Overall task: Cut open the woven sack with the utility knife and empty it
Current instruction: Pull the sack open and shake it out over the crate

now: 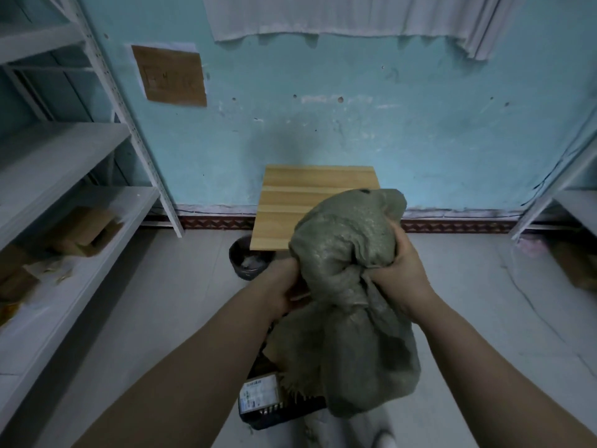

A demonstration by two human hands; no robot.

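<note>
Head view, near to far. Black slatted plastic crate point(284, 412) on the floor at the person's feet, a labelled cardboard parcel point(258, 392) in it. Directly above hangs the frayed open end of the grey-green woven plastic sack point(349, 318); long axis near vertical, mouth down, bunched closed end up. Sack looks limp and creased, lower half slack, loose fibres fringing the cut edge; little or nothing seems left inside, though the interior is hidden.

Both grips closed on the sack at its upper middle: left hand point(284, 286) clenched on the left side, right hand point(400, 266) fisted in the gathered cloth on the right, hands level. The mouth lies straight below the grips and over the crate, so any shake would drop contents there.

No utility knife in sight.

Beyond: dark round bin point(247, 261) on the floor, then a pale wooden counter point(290, 202) against the turquoise wall point(420, 124).
</note>
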